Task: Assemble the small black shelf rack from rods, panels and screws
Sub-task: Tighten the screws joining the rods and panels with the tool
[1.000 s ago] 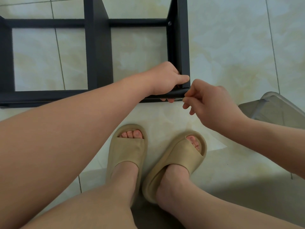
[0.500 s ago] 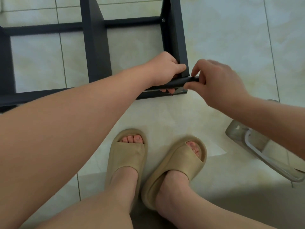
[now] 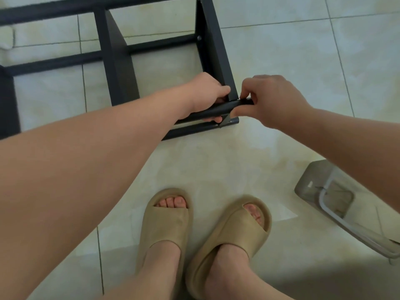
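The partly built black shelf rack lies on its side on the tiled floor, with panels standing upright and rods running between them. My left hand grips a black rod at the near right corner, beside the end panel. My right hand pinches the right end of that same rod between thumb and fingers. A second rod lies just below it along the rack's near edge. I cannot see any screw in the fingers.
My two feet in tan slippers stand below the rack. A clear plastic container lies tipped on the floor at the right. Pale floor tiles stretch to the right of the rack.
The view has tilted, so the rack sits higher and at an angle. My right hand moved from beside the corner onto the rod's end and pinches it; my left hand keeps its grip.
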`<state>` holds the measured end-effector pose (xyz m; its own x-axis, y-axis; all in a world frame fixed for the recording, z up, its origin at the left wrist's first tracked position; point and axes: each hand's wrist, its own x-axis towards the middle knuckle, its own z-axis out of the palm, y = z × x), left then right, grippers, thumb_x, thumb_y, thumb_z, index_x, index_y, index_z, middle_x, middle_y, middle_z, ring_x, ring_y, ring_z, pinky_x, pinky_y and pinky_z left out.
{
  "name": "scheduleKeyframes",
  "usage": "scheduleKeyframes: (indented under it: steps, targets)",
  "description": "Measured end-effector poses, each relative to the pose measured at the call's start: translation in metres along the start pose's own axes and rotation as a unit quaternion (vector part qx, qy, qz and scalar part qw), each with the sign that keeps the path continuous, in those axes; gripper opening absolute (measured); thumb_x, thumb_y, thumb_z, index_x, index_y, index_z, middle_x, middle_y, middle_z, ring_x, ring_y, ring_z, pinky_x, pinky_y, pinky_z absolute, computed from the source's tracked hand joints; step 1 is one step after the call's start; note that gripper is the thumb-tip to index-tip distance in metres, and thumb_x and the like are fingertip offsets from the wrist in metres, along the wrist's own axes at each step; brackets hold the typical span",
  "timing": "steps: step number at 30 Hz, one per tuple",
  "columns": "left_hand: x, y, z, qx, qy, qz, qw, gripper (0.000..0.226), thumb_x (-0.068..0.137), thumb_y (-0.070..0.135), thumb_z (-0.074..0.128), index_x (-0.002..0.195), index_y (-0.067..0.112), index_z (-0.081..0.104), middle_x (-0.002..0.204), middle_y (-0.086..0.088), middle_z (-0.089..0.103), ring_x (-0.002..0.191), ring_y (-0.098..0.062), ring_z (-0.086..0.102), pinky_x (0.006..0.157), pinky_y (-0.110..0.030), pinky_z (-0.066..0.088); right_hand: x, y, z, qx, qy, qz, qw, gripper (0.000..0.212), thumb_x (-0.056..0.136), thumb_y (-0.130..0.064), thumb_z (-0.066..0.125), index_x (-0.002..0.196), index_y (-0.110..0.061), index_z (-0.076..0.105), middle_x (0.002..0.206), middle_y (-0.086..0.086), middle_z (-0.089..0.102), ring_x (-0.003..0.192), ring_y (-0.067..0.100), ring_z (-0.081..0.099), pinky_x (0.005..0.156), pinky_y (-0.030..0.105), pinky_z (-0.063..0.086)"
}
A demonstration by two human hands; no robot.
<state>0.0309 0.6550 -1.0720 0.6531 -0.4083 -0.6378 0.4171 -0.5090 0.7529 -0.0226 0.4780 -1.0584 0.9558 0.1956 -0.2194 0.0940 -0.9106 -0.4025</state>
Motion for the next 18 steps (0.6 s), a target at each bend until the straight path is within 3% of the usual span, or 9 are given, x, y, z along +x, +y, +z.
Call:
scheduleKeyframes:
  steps: [4, 6, 10, 13, 15, 18]
  targets:
    - [-0.008, -0.004, 0.013, 0.038, 0.004, 0.000, 0.999, 0.024, 0.101, 0.022, 0.052, 0.087, 0.004, 0.060, 0.083, -0.018, 0.072, 0.061, -0.031, 0.070, 0.050, -0.031, 0.055, -0.014, 0.002, 0.003, -0.030, -0.020, 0.018, 0.999, 0.053, 0.074, -0.062, 0.072, 0.091, -0.014, 0.060, 0.080, -0.005, 0.047, 0.081, 0.025, 0.053, 0.066, 0.034, 0.039]
    - [-0.011, -0.006, 0.020, 0.077, 0.039, 0.009, 0.996, 0.031, 0.099, 0.028, 0.053, 0.087, 0.001, 0.064, 0.085, -0.017, 0.072, 0.070, -0.032, 0.068, 0.062, -0.036, 0.055, -0.025, 0.000, 0.005, -0.021, -0.019, 0.045, 0.999, 0.059, 0.073, -0.069, 0.066, 0.096, -0.016, 0.061, 0.091, -0.003, 0.051, 0.084, 0.024, 0.055, 0.069, 0.036, 0.044]
    - [-0.020, -0.009, 0.034, 0.176, 0.182, 0.033, 0.967, 0.026, 0.098, 0.043, 0.049, 0.090, 0.018, 0.056, 0.087, 0.002, 0.062, 0.082, -0.021, 0.056, 0.063, -0.032, 0.037, -0.058, -0.003, -0.005, -0.040, -0.004, 0.050, 0.998, 0.067, 0.079, -0.080, 0.040, 0.112, -0.025, 0.059, 0.106, -0.007, 0.054, 0.091, 0.018, 0.056, 0.072, 0.036, 0.046]
    - [-0.030, -0.001, 0.046, 0.225, 0.286, 0.136, 0.921, 0.015, 0.096, 0.036, 0.049, 0.097, 0.021, 0.053, 0.097, 0.003, 0.057, 0.091, -0.021, 0.053, 0.072, -0.037, 0.042, -0.086, 0.015, -0.024, -0.054, -0.008, 0.054, 0.997, 0.059, 0.091, -0.068, 0.035, 0.127, -0.026, 0.057, 0.118, -0.006, 0.055, 0.109, 0.018, 0.054, 0.080, 0.039, 0.049]
    - [-0.037, 0.008, 0.061, 0.246, 0.268, 0.229, 0.903, 0.014, 0.095, 0.031, 0.049, 0.101, 0.019, 0.055, 0.103, 0.001, 0.057, 0.096, -0.022, 0.054, 0.079, -0.040, 0.047, -0.109, 0.035, -0.032, -0.069, -0.026, 0.073, 0.995, 0.053, 0.097, -0.060, 0.039, 0.133, -0.024, 0.055, 0.125, -0.003, 0.055, 0.116, 0.021, 0.052, 0.085, 0.041, 0.049]
    - [-0.046, 0.016, 0.092, 0.261, 0.140, 0.280, 0.913, 0.010, 0.095, 0.028, 0.051, 0.101, 0.020, 0.055, 0.098, 0.005, 0.056, 0.086, -0.015, 0.053, 0.077, -0.038, 0.047, -0.147, 0.069, -0.034, -0.080, -0.068, 0.128, 0.986, 0.044, 0.101, -0.050, 0.044, 0.134, -0.022, 0.055, 0.129, -0.002, 0.055, 0.119, 0.023, 0.053, 0.088, 0.041, 0.048]
